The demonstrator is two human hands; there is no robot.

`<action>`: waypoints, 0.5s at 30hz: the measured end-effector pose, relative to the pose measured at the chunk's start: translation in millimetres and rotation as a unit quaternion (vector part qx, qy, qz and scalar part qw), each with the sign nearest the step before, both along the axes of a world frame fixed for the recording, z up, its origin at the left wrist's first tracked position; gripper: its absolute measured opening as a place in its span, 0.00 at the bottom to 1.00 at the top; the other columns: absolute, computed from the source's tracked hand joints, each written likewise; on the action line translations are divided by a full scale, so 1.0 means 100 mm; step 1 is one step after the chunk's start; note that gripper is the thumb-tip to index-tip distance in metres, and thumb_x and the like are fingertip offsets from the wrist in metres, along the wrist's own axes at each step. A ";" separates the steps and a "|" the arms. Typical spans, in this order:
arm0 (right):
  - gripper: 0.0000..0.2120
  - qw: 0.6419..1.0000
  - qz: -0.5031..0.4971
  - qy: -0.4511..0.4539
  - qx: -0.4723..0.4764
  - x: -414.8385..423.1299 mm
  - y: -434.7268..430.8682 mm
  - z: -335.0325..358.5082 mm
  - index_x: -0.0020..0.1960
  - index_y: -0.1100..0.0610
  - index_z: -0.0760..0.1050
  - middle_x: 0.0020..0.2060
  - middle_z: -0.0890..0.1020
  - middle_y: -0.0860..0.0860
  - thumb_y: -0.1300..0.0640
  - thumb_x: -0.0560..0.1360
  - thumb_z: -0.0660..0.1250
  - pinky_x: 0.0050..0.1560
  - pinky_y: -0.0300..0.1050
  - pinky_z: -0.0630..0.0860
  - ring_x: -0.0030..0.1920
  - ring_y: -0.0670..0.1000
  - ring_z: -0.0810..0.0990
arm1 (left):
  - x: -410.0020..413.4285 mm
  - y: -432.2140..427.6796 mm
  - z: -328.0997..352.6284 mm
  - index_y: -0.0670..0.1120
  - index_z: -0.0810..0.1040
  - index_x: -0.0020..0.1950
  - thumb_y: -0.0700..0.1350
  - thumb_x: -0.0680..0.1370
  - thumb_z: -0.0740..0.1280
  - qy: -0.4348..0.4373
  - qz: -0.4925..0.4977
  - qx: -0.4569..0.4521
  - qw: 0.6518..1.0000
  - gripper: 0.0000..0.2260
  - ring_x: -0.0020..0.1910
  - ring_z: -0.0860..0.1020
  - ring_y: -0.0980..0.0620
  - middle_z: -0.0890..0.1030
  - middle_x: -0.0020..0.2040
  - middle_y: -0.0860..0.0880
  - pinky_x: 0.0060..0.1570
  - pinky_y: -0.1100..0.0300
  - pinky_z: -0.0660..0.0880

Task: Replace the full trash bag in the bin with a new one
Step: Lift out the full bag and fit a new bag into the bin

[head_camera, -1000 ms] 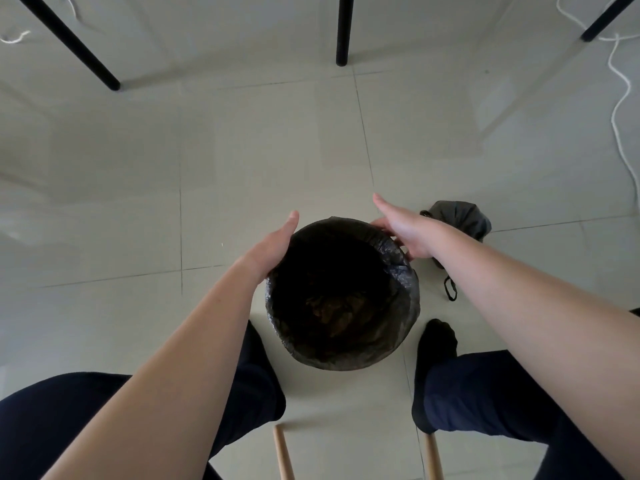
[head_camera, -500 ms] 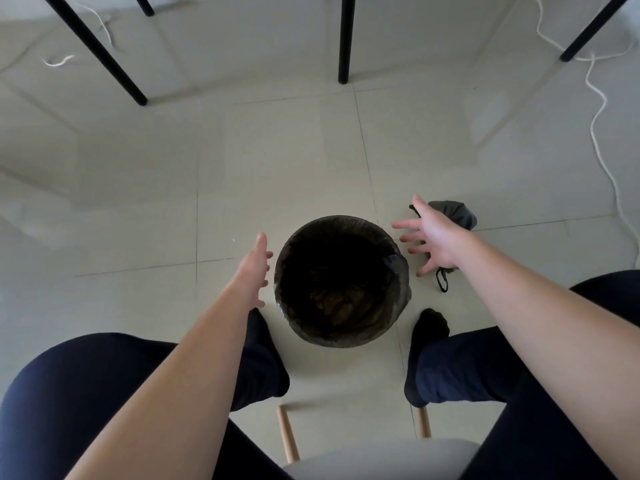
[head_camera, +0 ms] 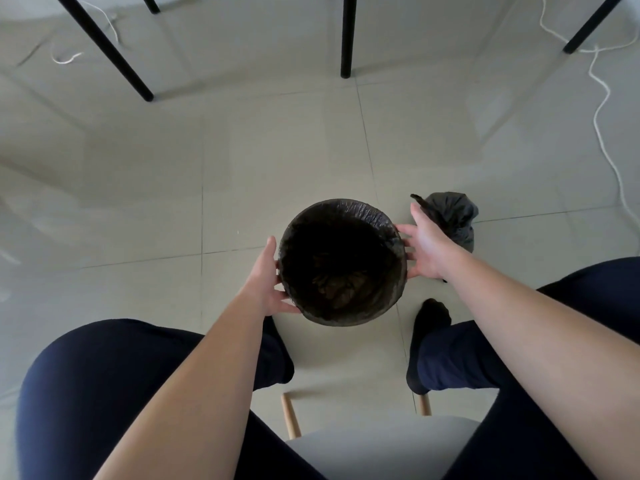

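The bin (head_camera: 346, 319) stands on the tiled floor (head_camera: 277, 150) between the person's feet, just in front of the chair seat (head_camera: 374, 448). A black bag (head_camera: 363, 206) lines it, its thin plastic folded over the rim all the way round, with something brownish and dim at the bottom.

The plastic looks soft, crinkly and likely slippery; it would probably tear if tugged at one spot. The folded-over edge at the rim is the best place to take hold — pinched on opposite sides. The bin looks light enough to tip or slide under a push.

The left hand (head_camera: 266, 282) lies against the bin's left side and the right hand (head_camera: 427, 247) against its right, fingers spread and fairly straight, touching the rim but holding nothing. Just behind the right hand sits a tied grey bag (head_camera: 453, 216). Black table legs (head_camera: 348, 36) and a white cord (head_camera: 602, 116) lie farther out.

Half a second before, both hands hung clear of the bin with gaps either side — now they have closed in and touch it. The bin has not moved.
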State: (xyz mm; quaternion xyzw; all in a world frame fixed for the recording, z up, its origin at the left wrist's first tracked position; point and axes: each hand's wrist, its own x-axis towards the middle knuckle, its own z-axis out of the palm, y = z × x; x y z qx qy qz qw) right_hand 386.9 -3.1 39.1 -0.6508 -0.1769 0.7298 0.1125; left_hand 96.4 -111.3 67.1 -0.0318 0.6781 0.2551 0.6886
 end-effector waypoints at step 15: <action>0.36 0.994 -0.106 0.012 0.034 -0.18 0.55 -0.05 0.73 0.49 0.75 0.68 0.78 0.54 0.27 0.79 0.49 0.67 0.72 0.71 0.67 0.60 0.76 | -0.14 0.45 -0.30 0.53 0.67 0.83 0.72 0.82 0.54 -0.007 0.165 0.044 0.985 0.35 0.80 0.66 0.34 0.70 0.80 0.46 0.72 0.23 0.62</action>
